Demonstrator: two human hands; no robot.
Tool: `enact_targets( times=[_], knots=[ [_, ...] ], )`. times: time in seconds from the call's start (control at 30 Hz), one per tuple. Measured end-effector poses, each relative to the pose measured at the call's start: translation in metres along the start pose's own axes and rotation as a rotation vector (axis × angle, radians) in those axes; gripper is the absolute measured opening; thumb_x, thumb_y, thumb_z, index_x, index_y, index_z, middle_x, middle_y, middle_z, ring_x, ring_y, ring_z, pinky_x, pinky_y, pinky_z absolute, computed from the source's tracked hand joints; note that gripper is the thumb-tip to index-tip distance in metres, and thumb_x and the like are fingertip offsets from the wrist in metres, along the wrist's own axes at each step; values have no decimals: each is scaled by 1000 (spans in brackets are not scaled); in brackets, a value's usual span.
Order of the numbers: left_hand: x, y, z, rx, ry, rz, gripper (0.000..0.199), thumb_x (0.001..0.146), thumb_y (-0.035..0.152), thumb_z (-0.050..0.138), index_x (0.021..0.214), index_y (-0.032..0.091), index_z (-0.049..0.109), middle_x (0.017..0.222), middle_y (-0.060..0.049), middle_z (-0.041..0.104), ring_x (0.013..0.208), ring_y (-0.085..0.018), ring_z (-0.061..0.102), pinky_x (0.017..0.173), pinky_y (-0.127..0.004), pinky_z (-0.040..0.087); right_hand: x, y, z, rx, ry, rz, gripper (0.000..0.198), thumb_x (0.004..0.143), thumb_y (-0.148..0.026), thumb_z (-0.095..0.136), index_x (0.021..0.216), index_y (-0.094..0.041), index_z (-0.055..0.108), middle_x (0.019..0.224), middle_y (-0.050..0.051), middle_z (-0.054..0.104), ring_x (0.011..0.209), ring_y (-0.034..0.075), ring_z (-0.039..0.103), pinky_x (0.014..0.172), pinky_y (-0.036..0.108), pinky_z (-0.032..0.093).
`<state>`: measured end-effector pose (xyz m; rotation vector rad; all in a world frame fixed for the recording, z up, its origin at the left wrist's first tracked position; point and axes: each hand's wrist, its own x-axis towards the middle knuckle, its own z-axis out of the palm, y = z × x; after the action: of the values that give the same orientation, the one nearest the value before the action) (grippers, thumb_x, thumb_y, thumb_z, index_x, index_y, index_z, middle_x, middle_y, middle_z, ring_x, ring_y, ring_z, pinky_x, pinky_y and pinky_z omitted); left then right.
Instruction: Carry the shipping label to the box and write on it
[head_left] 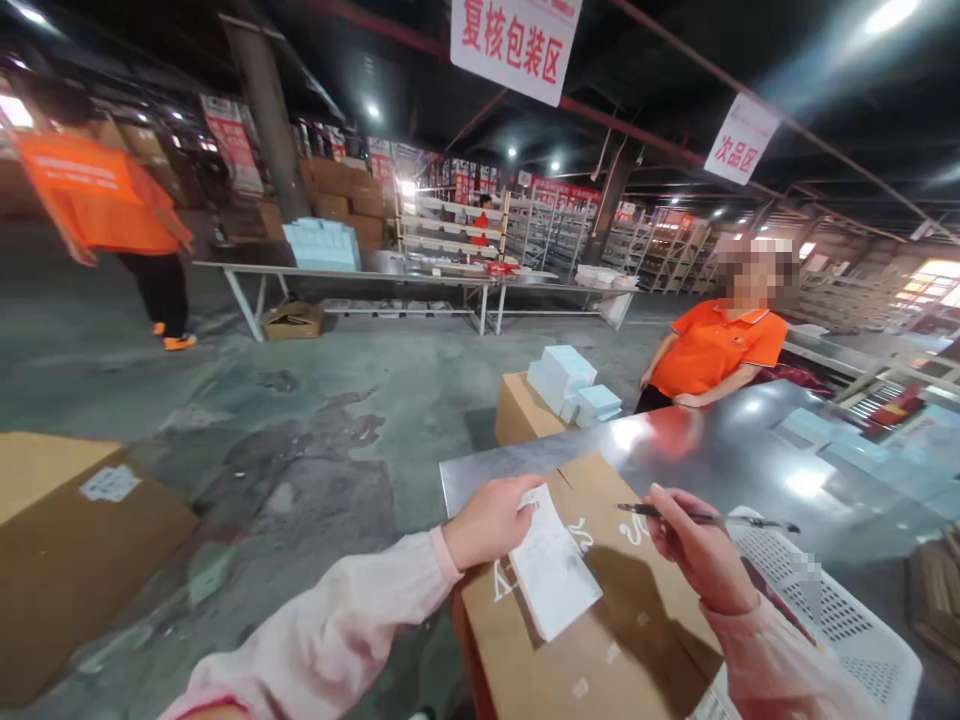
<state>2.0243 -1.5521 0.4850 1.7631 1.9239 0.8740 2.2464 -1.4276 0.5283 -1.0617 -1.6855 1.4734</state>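
While the left hand (pixel 487 520) pins a white paper slip (pixel 553 572) against the top of a cardboard box (pixel 600 640), the right hand (pixel 694 545) holds a pen (pixel 705 517) just beside it. The left grip is closed on the slip's upper left corner, thumb and fingers pinching it flat to the box. The right grip is clamped on the pen's barrel near its middle, fingers curled around it.

Relative to the box, the slip lies on the left half of the top face, its long axis running from the upper left down toward the lower right. The pen sits above the right half of the box top, its long axis nearly level, tip pointing left toward the slip and its other end reaching out past the hand to the right. The tip is near the slip's upper right edge but apart from it, so the slip lies left of and slightly below the pen tip; the right hand is the one nearer the slip's free edge.

White marker strokes show on the box top around the slip. Behind the box runs a shiny metal tabletop (pixel 750 460), a person in an orange shirt (pixel 712 350) leaning at its far side. To the right of the box stands a white perforated basket (pixel 862 640).
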Motion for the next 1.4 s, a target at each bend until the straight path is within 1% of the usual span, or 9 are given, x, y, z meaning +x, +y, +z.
enact_targets(
  times=[0.1, 0.23, 0.43, 0.5, 0.67, 0.8, 1.03, 1.17, 1.4],
  knots=[
    [1, 1, 0, 34, 21, 3, 46, 84, 14, 42, 128, 12, 54, 123, -12, 63, 115, -26, 57, 102, -40, 43, 1, -2, -1, 5, 53, -45, 52, 62, -56, 76, 52, -17, 43, 38, -7, 36, 37, 3, 28, 37, 18, 19],
    [2, 5, 2, 122, 51, -20, 42, 84, 16, 46, 125, 15, 57, 117, -11, 65, 111, -25, 59, 99, -40, 45, 3, -8, 5, 101, 121, 31, 59, 57, -64, 75, 51, -19, 37, 35, -9, 28, 34, 2, 21, 35, 19, 12],
    [-18, 2, 11, 286, 358, 140, 35, 85, 16, 48, 115, 24, 63, 128, -8, 58, 119, -30, 47, 96, -52, 42, 11, -12, 24, 251, 121, 238, 67, 54, -81, 62, 65, -16, 54, 37, -6, 39, 33, 3, 31, 34, 15, 18],
    [-28, 0, 15, 245, 417, 223, 31, 86, 16, 48, 108, 27, 66, 122, -5, 62, 115, -28, 49, 94, -50, 43, 15, -10, 30, 274, 75, 285, 68, 49, -79, 66, 67, -15, 55, 40, -5, 44, 34, 4, 35, 34, 15, 21],
    [-42, -1, 23, 188, 520, 313, 28, 85, 17, 52, 102, 33, 67, 116, -1, 65, 111, -25, 50, 90, -46, 43, 23, -5, 45, 203, 15, 189, 61, 44, -65, 79, 58, -18, 43, 35, -10, 35, 30, 1, 26, 32, 15, 15],
    [-44, 1, 26, 251, 480, 314, 26, 88, 21, 52, 106, 32, 66, 118, -1, 63, 108, -24, 49, 88, -42, 43, 22, -3, 63, 150, 61, 184, 59, 47, -66, 75, 55, -20, 40, 33, -10, 32, 30, 2, 23, 32, 16, 14],
    [-38, 1, 38, 374, 364, 318, 23, 92, 31, 47, 105, 31, 65, 119, -3, 59, 104, -24, 46, 82, -40, 40, 14, 13, 96, -193, 5, 50, 49, 56, -62, 71, 50, -19, 49, 40, -4, 44, 38, 8, 37, 39, 23, 30],
    [-40, 3, 36, 363, 304, 320, 25, 93, 34, 44, 113, 35, 60, 121, 0, 58, 104, -25, 44, 82, -42, 39, 8, 25, 96, -322, 118, -29, 43, 54, -55, 74, 47, -20, 49, 47, -2, 50, 49, 12, 46, 49, 25, 39],
    [-45, 2, 33, 308, 210, 315, 37, 89, 53, 45, 119, 37, 58, 131, -1, 52, 110, -30, 38, 84, -47, 36, 2, 43, 88, -370, 143, -89, 51, 64, -60, 66, 46, -21, 37, 44, -4, 35, 45, 10, 35, 46, 26, 30]
  ],
)
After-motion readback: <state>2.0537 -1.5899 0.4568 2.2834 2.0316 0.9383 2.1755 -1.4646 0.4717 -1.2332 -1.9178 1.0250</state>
